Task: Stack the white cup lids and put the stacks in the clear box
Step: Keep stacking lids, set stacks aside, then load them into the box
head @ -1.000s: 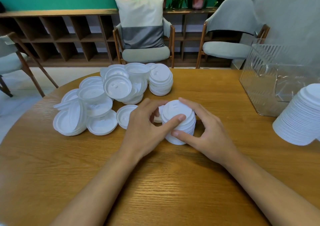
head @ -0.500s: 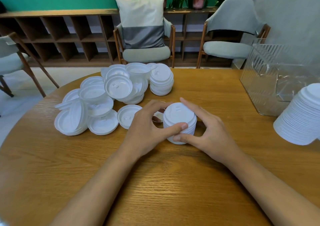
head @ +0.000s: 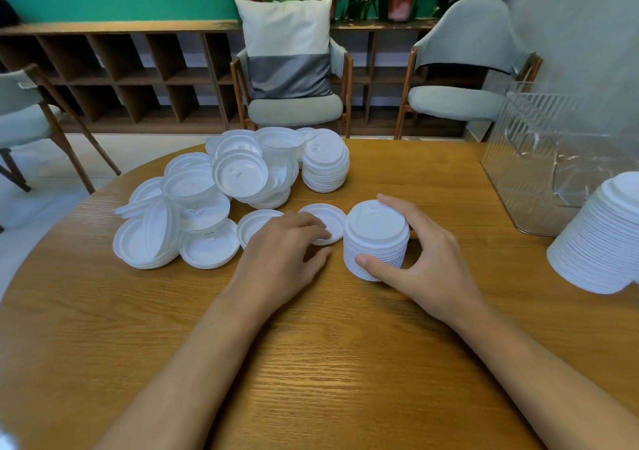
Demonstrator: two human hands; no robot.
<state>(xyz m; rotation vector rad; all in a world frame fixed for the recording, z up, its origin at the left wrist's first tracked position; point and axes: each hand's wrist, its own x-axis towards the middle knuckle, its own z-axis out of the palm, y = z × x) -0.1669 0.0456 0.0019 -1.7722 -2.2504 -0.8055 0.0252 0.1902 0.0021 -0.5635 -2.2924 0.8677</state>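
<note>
"White plastic all over that bench. Where is the stack the person is building?"

"Upright on the wood, just right of the middle, in the right hand. Its grip is clamped on the stack: the thumb presses the near side low down, and the fingers curl over the far rim of the top lid."

"And the left hand?"

"It lies palm down just beside the stack, to its left. Its grip is apart and holds nothing. The relaxed fingertips rest on a single lid lying flat next to the stack; whether lid and stack touch cannot be told."

"What about the other lids?"

"A second flat lid shows from under the left hand's far side. Beyond it a loose heap sprawls over the left half of the bench, some lids upturned, some tilted on edge. A short stack stands neatly at the heap's far right end."

"And the clear box?"

"It stands at the bench's far right, well apart from both hands. What lies inside cannot be told through its ribbed walls. Nearer, at the right edge, a tall stack leans, cut off by the frame."

"Behind the bench?"

"Grey chairs, one holding a white and grey cushion, stand before a low wooden shelf with plants on top."
</note>
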